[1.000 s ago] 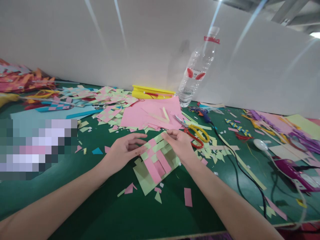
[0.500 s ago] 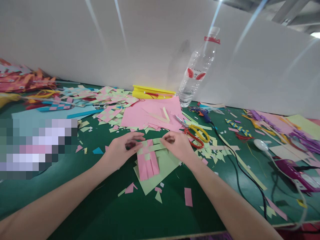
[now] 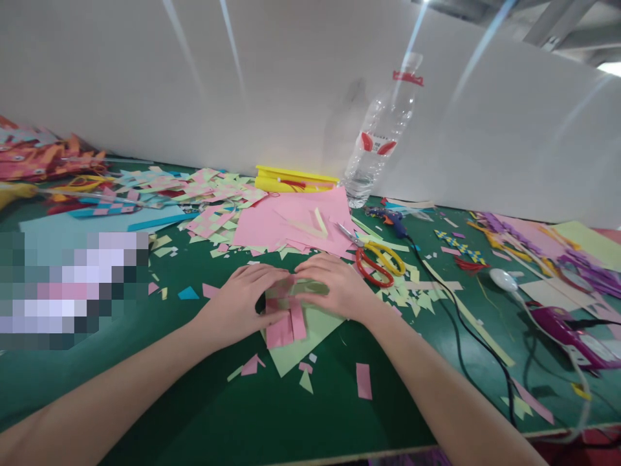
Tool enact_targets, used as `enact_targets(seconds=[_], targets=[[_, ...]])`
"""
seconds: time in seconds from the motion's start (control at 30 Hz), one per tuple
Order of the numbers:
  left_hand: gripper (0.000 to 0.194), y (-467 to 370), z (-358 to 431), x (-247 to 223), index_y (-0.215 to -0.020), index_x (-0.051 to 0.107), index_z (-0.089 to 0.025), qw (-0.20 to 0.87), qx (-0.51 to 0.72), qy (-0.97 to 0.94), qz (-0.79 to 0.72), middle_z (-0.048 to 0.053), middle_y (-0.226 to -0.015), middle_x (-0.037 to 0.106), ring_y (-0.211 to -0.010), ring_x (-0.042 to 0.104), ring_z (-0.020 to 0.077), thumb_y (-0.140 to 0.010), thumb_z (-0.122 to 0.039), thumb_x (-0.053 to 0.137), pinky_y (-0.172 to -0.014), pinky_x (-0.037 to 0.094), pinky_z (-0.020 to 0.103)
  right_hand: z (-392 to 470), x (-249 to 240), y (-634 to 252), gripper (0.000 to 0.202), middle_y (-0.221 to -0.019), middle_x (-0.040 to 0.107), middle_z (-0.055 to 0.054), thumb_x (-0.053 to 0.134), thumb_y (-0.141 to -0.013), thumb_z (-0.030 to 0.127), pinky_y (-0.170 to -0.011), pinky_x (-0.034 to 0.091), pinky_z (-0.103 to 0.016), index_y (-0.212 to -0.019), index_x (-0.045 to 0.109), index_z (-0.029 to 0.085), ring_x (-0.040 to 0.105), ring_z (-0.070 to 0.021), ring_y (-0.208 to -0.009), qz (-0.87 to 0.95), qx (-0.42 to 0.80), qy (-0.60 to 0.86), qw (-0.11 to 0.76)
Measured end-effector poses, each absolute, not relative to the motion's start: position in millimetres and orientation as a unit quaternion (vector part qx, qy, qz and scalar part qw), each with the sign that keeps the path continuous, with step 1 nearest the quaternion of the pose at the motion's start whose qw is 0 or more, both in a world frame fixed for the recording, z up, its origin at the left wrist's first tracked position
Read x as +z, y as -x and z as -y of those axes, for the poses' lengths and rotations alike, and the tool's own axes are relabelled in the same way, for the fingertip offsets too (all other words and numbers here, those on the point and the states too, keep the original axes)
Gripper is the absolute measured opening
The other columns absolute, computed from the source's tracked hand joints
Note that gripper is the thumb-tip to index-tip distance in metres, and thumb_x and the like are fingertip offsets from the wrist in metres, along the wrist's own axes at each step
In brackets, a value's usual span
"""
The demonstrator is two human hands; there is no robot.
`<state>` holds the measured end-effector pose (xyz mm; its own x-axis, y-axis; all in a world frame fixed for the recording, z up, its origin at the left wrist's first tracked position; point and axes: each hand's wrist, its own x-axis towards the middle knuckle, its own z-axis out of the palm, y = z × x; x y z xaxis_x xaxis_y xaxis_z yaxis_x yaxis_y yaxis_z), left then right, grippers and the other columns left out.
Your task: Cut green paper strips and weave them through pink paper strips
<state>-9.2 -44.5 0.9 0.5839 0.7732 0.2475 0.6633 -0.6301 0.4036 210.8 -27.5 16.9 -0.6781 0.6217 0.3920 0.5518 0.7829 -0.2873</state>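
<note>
A small weave of pink and light green paper strips (image 3: 286,330) lies in front of me, its upper part covered by my fingers. Curved over its left side is my left hand (image 3: 242,301), thumb on the pink strips and fingers along the top edge. My right hand (image 3: 337,285) holds the green strip ends at the right, its thumb and fingers on either side of them. Beneath the weave rests a light green paper sheet (image 3: 317,336), turned at an angle. The fingertips of both hands nearly meet.
Yellow-and-red-handled scissors (image 3: 373,259) lie on a pink sheet (image 3: 291,223). Behind stands a tilted plastic bottle (image 3: 376,142). To the right are a blue glue gun (image 3: 388,217), its black cable and a purple device (image 3: 572,333). Paper scraps (image 3: 363,380) litter the green table (image 3: 194,414).
Both hands have come closer together over the weave. The left thumb has moved down onto the pink strips, and the right fingers now reach across the top of the weave.
</note>
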Motion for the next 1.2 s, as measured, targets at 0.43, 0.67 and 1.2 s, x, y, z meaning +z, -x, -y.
enact_targets(seconds=[0.43, 0.67, 1.2], targets=[[0.033, 14.3, 40.6, 2.0, -0.106, 0.059, -0.026, 0.123, 0.177, -0.887, -0.409, 0.004, -0.117, 0.061, -0.110, 0.052, 0.0256, -0.081, -0.046, 0.056, -0.095, 0.036, 0.043, 24.5, 10.5, -212.4, 0.039, -0.115, 0.064, -0.005, 0.061, -0.078, 0.049, -0.094, 0.039, -0.038, -0.104, 0.064, 0.020, 0.055, -0.0207, -0.108, 0.931, 0.109, 0.288, 0.194], [0.030, 12.1, 40.4, -1.0, -0.107, 0.058, -0.026, 0.127, 0.175, -0.890, -0.400, 0.004, -0.117, 0.060, -0.109, 0.052, 0.0248, -0.081, -0.042, 0.056, -0.092, 0.038, 0.042, 24.8, 11.3, -212.9, 0.038, -0.115, 0.064, -0.006, 0.060, -0.079, 0.048, -0.093, 0.040, -0.039, -0.106, 0.064, 0.020, 0.056, -0.0212, -0.107, 0.928, 0.131, 0.291, 0.191], [0.027, 11.8, 40.1, -2.2, -0.103, 0.061, -0.024, 0.120, 0.178, -0.897, -0.386, 0.004, -0.117, 0.061, -0.109, 0.053, 0.0239, -0.085, -0.041, 0.051, -0.091, 0.040, 0.041, 21.0, 14.7, -219.4, 0.023, -0.109, 0.066, -0.004, 0.064, -0.078, 0.041, -0.088, 0.043, -0.037, -0.089, 0.068, 0.020, 0.058, -0.0200, -0.100, 0.927, 0.150, 0.287, 0.190]])
